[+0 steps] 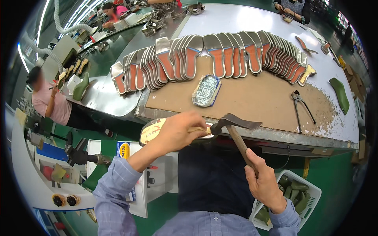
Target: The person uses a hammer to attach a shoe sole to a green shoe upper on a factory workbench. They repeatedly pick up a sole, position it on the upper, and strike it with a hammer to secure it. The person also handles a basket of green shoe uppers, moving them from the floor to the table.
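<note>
Insole (151, 133), cream with dark markings on its broad end, is held nearer the body than the tray of nails (216, 95), over the front edge of the workbench (244, 19). Its broad end is pointed to the left of the tray; its middle is covered by the left hand (175, 131), by which it is grasped from above, with the thumb and fingers closed about the narrow part.

By the right hand (263, 181), a hammer (237, 142) is gripped low on its wooden handle, on the near side of the tray and to its right. The dark hammer head is held right by the insole's narrow end; whether the two are touching cannot be told.

The tray is set on a brown board (252, 96), and beyond it, to both sides, a curved row of overlapping insoles with orange faces and silvery rims (217, 59) is laid out. To the right of the tray, pincers (296, 95) are placed with their handles spread toward the body; farther right, a green shoe last (340, 95) is seen. Below the bench, on the tray's near right, more green lasts (295, 192) are gathered in a white crate (317, 196).
</note>
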### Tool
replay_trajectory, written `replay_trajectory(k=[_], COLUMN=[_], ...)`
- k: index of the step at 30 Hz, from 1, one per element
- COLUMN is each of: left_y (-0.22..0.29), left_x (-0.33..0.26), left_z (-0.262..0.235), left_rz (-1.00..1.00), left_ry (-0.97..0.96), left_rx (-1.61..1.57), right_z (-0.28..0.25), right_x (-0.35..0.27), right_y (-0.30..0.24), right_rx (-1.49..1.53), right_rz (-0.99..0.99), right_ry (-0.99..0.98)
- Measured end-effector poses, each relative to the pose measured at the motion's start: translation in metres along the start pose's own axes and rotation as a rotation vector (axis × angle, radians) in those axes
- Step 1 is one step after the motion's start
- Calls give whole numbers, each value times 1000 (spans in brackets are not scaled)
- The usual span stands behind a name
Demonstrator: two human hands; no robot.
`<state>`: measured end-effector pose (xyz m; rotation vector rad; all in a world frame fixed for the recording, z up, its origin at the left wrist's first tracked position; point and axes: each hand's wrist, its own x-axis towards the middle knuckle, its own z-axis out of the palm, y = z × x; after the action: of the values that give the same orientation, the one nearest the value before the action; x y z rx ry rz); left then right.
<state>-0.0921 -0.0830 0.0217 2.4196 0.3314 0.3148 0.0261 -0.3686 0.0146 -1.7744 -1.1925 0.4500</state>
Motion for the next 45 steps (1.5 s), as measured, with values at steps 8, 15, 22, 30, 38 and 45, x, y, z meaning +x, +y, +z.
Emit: replay_trajectory(k=[8,15,22,30,38,45], left_y=[7,-4,0,4,1,0], left_x=[1,-4,0,3,2,-1], left_z=[5,15,15,9,10,11], left_rz=[-76,211,3,-112,-60,-11], left_ry=[41,180,106,-15,-12,42], left_rx=[31,23,-8,-42,0,-71], right_z=[9,13,3,-2,-6,-23], right_x=[-2,0,-1,-12,-11,9], right_y=[3,6,9,23,20,-7], right_rx=[-6,8,82,188,158,75], right_rz=[-36,-67,22,228,195,-231], right_ry=[60,84,42,60,72,170])
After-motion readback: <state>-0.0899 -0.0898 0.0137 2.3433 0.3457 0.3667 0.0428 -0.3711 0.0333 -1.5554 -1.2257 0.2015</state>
